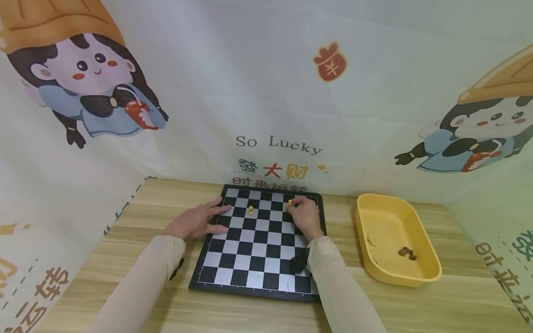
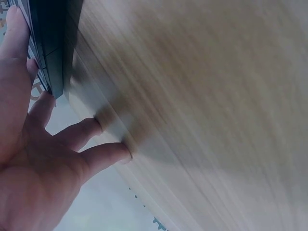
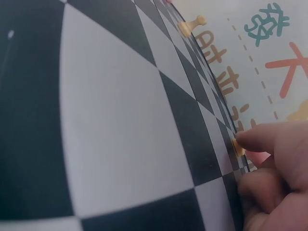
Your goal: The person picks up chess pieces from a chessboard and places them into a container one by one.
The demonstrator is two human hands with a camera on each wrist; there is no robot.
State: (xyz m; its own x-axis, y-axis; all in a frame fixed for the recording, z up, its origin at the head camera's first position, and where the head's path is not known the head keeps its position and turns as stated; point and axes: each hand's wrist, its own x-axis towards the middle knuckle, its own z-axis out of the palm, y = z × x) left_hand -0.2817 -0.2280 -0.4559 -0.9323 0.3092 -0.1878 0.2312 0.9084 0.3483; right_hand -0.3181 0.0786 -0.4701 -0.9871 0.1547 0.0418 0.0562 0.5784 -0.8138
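Observation:
A black-and-white chessboard (image 1: 260, 237) lies on the wooden table. At its far right, my right hand (image 1: 306, 216) pinches a small yellow chess piece (image 1: 290, 202) between thumb and index finger. In the right wrist view that piece (image 3: 238, 147) is low at the board, partly covered by the fingers. Another yellow piece, a pawn (image 1: 251, 210), stands on a square left of it. My left hand (image 1: 196, 221) lies with spread fingers over the board's left edge. From the left wrist, the left hand (image 2: 43, 149) touches the board's dark side (image 2: 50, 48) and the tabletop.
A yellow plastic tray (image 1: 366, 247) stands right of the board, holding a few small brown items (image 1: 407, 253) that I cannot identify. Behind the table hangs a printed white cloth (image 1: 258, 101), close to the board's far edge.

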